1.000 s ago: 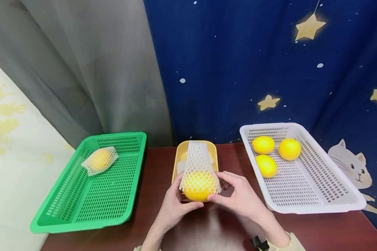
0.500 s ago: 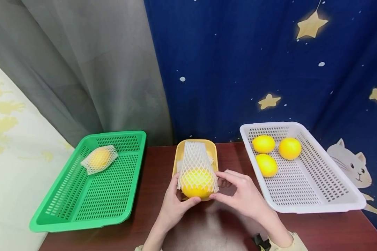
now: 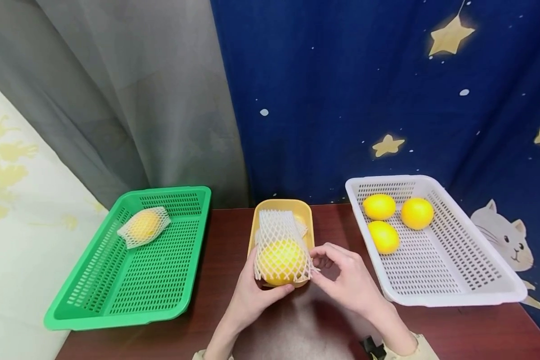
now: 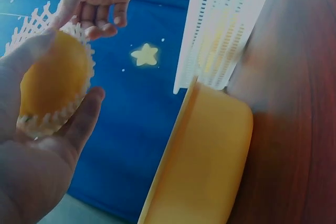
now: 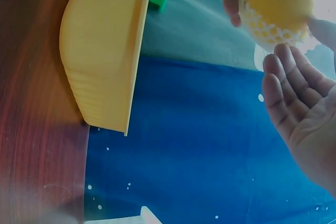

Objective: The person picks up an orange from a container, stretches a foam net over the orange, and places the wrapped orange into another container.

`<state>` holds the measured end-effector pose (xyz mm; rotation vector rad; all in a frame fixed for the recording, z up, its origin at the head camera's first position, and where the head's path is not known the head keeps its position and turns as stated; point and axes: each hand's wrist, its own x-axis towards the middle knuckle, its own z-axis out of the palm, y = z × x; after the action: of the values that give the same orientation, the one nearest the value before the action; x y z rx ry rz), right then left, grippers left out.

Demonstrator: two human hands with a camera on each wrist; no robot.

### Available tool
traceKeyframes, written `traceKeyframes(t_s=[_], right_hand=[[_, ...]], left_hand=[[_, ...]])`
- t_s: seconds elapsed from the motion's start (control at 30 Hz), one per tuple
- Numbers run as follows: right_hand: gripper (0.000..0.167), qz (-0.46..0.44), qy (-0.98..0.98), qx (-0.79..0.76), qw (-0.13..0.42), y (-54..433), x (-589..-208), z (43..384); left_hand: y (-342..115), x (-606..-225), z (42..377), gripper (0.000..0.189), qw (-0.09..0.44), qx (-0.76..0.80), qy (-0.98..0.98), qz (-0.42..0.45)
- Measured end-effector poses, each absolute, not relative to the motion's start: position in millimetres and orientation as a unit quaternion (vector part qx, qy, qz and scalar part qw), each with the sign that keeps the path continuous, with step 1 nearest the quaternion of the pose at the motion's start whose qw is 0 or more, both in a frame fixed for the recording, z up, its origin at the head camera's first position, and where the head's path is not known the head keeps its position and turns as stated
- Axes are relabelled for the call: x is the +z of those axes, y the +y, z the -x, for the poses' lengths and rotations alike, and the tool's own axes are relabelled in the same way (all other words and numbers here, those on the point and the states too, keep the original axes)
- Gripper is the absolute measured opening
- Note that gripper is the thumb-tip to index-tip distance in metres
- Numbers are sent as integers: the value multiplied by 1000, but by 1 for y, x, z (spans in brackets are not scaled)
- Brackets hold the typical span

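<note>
In the head view my left hand (image 3: 247,297) holds a yellow lemon (image 4: 58,74) from the left, its thumb along the near underside. A white foam net sleeve (image 3: 276,225) covers most of the lemon, and its loose end stretches away over the yellow tray. At the right, my right hand (image 3: 348,277) pinches the net's near edge between thumb and index finger. The lemon's bare end faces the left wrist camera, ringed by the net's frayed edge. Behind and below it stands the yellow tray (image 3: 310,222), with more white netting (image 3: 300,228) partly hidden inside.
On the left a green basket (image 3: 189,280) contains one lemon in a foam net (image 3: 145,226). A white basket (image 3: 459,250) on the right holds three bare lemons (image 3: 384,237). Curtains hang behind the dark red-brown table (image 3: 225,240).
The net has come further down over the lemon's near side. My right thumb and index finger have shifted from the lemon's side to the net's edge, drawing it slightly right. The left hand keeps its hold.
</note>
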<state>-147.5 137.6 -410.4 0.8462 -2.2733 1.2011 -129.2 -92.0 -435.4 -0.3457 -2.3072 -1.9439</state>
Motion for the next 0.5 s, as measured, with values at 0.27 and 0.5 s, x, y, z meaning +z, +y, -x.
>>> traceKeyframes(t_s=[0.27, 0.5], right_hand=[[27, -374, -798, 381, 280, 130, -418, 150], [24, -382, -808, 328, 305, 125, -422, 149]], left_hand=[[-84, -432, 125, 92, 112, -635, -763, 42], [-80, -431, 124, 91, 127, -638, -760, 19]])
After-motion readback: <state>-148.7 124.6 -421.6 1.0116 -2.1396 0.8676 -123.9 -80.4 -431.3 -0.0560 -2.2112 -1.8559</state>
